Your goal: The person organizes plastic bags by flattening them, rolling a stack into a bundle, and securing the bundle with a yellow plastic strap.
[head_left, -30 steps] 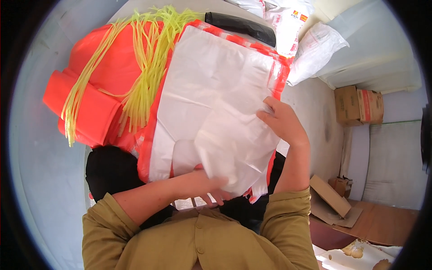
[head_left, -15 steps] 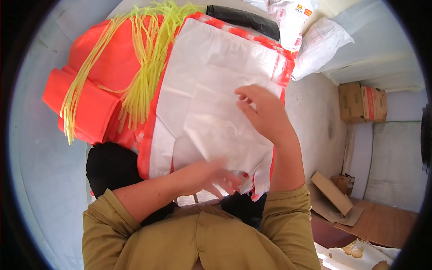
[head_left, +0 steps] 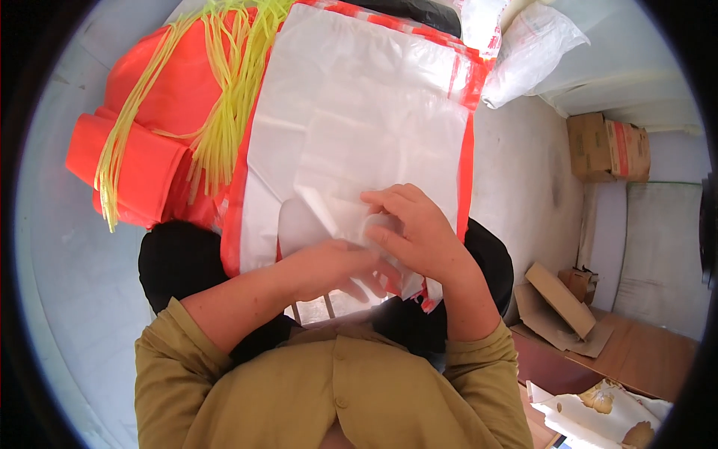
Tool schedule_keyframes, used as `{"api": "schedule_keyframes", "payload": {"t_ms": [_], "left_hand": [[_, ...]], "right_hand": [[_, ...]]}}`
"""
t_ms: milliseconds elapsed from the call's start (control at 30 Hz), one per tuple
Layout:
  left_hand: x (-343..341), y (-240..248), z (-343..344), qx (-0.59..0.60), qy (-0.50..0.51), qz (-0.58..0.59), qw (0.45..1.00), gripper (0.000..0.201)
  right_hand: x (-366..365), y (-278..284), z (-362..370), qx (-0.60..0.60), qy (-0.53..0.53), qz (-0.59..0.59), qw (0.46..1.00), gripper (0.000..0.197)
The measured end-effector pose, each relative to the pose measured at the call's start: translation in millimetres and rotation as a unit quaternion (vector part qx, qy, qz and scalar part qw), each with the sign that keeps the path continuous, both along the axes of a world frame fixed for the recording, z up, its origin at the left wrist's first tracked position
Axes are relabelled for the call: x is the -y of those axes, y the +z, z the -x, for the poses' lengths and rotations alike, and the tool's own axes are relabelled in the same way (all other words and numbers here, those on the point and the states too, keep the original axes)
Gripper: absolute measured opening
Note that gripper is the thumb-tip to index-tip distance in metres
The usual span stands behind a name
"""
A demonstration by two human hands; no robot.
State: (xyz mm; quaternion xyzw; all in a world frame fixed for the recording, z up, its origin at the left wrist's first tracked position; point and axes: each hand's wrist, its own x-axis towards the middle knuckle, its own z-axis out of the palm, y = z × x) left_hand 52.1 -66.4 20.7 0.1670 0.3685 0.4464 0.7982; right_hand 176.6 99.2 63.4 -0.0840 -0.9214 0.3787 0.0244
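Observation:
A stack of white plastic bags with red edges (head_left: 359, 97) lies across my lap. My left hand (head_left: 333, 269) is over the stack's near edge, its fingers stretched apart and smeared by motion. Just to the right, my right hand (head_left: 419, 232) is low over the bags, thumb and fingers spread around a raised, whitish bit of plastic. Whether it touches that plastic is unclear. Red-and-white crumpled bag ends (head_left: 430, 294) show below the right hand.
Folded red plastic (head_left: 123, 168) and a bundle of yellow-green strips (head_left: 224, 112) lie left of the stack. Behind it is a black roll (head_left: 419, 15). White plastic sacks (head_left: 531, 52), a cardboard box (head_left: 607, 150) and flattened cardboard (head_left: 561, 307) are at the right.
My right hand has come down and nearer, from mid-stack toward my left hand. My left hand has shifted slightly away from me. The bags appear higher in the picture.

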Motion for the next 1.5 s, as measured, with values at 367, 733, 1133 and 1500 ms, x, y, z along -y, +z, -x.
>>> {"api": "schedule_keyframes", "payload": {"t_ms": [367,733,1133,1500], "left_hand": [[1.5,-6.0,-5.0,-0.027,0.002,0.017,0.999,0.036],[5.2,-12.7,-11.5,-0.115,0.026,-0.032,0.992,0.028],[0.5,-17.4,-13.6,-0.156,0.018,-0.028,0.987,0.030],[3.4,-8.3,-11.6,-0.162,0.010,-0.012,0.987,0.027]], "right_hand": [[13.3,-0.4,-28.3,-0.003,-0.099,0.150,0.984,0.016],[15.1,-22.4,-2.4,-0.042,-0.095,0.004,0.995,0.029],[30.5,-13.4,-23.6,0.002,-0.099,-0.042,0.994,0.028],[33.9,-16.6,-19.7,-0.081,-0.080,-0.058,0.992,0.027]]}}
